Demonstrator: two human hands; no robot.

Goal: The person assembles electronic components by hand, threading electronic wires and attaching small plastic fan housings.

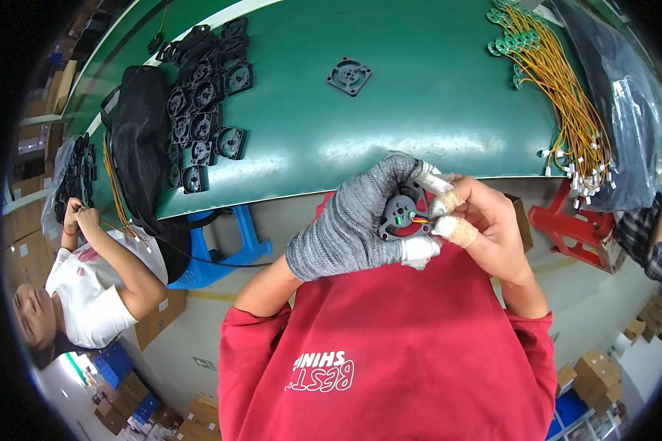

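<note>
In a grey knitted fingerless glove, my left hand (368,213) is closed round a black fan frame (392,230), holding it in front of my chest. A small green circuit board (401,218) shows inside the frame, with coloured wires leading from it toward my right hand. White coverings wrap the left fingertips. My right hand (482,224) has tan and white wraps on its fingertips; thumb and finger pinch together at the wires by the frame's right side. Another black fan frame (349,76) lies alone on the green table (294,140).
Several black fan frames (201,126) are heaped at the left beside a black mesh bag (141,110). A bundle of yellow-orange wires (559,88) with green boards and white plugs lies at the right, next to clear plastic (632,110). A co-worker (95,272) sits at the left.
</note>
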